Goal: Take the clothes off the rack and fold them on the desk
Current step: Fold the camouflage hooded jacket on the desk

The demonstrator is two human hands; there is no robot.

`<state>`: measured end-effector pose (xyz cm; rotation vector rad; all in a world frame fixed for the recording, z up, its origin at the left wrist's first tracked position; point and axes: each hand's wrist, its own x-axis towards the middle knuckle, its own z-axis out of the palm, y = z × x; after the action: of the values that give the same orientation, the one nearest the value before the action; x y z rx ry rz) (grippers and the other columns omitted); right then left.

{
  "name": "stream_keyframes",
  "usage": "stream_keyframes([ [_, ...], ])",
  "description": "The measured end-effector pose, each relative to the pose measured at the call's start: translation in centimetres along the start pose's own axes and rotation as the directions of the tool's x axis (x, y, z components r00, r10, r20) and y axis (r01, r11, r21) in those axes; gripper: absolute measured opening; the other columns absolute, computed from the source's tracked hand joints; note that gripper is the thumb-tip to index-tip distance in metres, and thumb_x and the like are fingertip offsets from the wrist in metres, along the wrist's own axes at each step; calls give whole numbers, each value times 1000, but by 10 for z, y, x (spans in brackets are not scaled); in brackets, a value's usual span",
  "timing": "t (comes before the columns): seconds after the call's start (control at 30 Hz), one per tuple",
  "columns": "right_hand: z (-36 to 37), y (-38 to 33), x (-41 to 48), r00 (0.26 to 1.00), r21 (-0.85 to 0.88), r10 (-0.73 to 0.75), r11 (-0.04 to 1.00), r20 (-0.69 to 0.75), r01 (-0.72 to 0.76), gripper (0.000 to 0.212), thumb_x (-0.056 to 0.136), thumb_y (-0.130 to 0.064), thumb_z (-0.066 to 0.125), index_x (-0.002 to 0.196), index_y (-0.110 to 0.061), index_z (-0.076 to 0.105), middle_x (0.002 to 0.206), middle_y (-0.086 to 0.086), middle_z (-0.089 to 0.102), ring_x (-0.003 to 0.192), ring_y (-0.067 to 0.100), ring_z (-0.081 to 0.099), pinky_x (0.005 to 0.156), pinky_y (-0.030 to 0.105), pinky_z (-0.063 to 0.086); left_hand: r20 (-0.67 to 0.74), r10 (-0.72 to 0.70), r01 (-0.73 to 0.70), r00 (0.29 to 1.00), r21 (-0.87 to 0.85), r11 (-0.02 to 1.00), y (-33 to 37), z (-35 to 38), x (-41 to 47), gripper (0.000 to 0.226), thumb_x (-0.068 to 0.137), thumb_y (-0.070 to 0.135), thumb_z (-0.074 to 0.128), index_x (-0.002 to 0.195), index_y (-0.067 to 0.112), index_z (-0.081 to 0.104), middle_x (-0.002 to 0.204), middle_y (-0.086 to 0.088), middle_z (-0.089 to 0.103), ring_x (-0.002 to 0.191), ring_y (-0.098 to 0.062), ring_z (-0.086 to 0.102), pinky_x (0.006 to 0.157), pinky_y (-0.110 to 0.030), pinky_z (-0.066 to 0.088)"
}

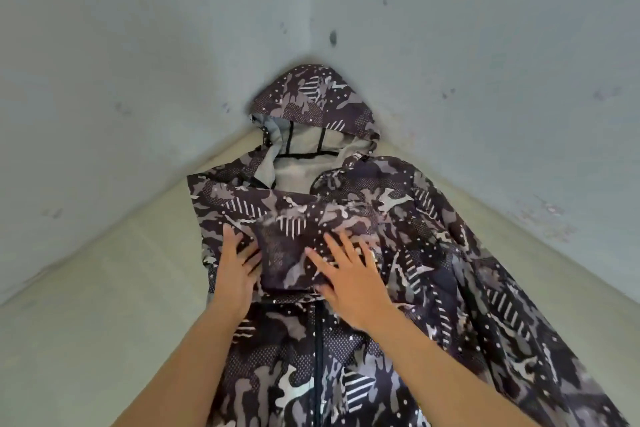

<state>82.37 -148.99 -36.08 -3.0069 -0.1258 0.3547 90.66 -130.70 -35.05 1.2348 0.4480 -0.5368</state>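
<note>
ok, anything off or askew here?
The jacket lies angled on the desk, its hood propped up against the wall corner instead of flat. Dark smudges spot the wall. Nothing looks torn or spilled.

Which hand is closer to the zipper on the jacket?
Right. The right hand lies flat just beside the top of the zipper; the left hand rests farther off, near the outer edge of the jacket.
</note>
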Motion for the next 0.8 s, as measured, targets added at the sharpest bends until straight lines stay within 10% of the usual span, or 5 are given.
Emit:
stream_keyframes([
  [0.1, 12, -3, -4, 984, 217, -23, 976, 176, -16, 77, 81, -81, 16, 150, -49, 8, 161, -7, -11, 146, 16, -20, 119, 49, -8, -48, -48, 51, 998, 64, 997, 17, -13, 7, 48, 89, 47, 60, 124, 18, 48, 112, -4, 64, 103, -21, 63, 87, -35, 50],
  [0.23, -7, 8, 9, 893, 618, 416, 752, -173, -231, 53, 92, -52, 52, 139, -29, 47, 153, -6, 28, 143, 14, 22, 118, 42, 23, -128, 123, -41, 984, 512, 858, 11, -20, 22, 61, 81, 4, 71, 132, 16, 39, 108, -2, 65, 101, -21, 64, 95, -43, 50],
  [0.4, -7, 40, 38, 577, 836, 756, 72, 310, -544, 74, 81, -31, 74, 140, -9, 34, 136, 10, 44, 120, 30, 50, 99, 40, 44, 74, 557, -279, 827, 914, 295, -3, -36, 23, 56, 87, 13, 65, 138, 14, 43, 130, -8, 51, 119, -27, 46, 106, -42, 37],
  [0.57, -22, 39, 45, 720, 845, 685, 318, 110, -431, 28, 93, -27, 61, 75, -8, 53, 74, 3, 55, 60, 15, 48, 58, 27, 40, 222, 610, -358, 761, 928, 108, -14, -42, 22, 41, 96, 28, 49, 135, 16, 49, 136, -4, 50, 127, -24, 44, 109, -47, 35],
  [0.8, -63, 88, 15, 561, 668, 758, 610, -333, -426, 30, 101, -29, 45, 109, -4, 58, 103, 9, 63, 88, 27, 60, 72, 34, 48, 329, 533, -371, 779, 928, -30, -11, -37, 13, 52, 103, 37, 25, 152, 21, 26, 159, 1, 22, 146, -18, 20, 118, -42, 21],
])
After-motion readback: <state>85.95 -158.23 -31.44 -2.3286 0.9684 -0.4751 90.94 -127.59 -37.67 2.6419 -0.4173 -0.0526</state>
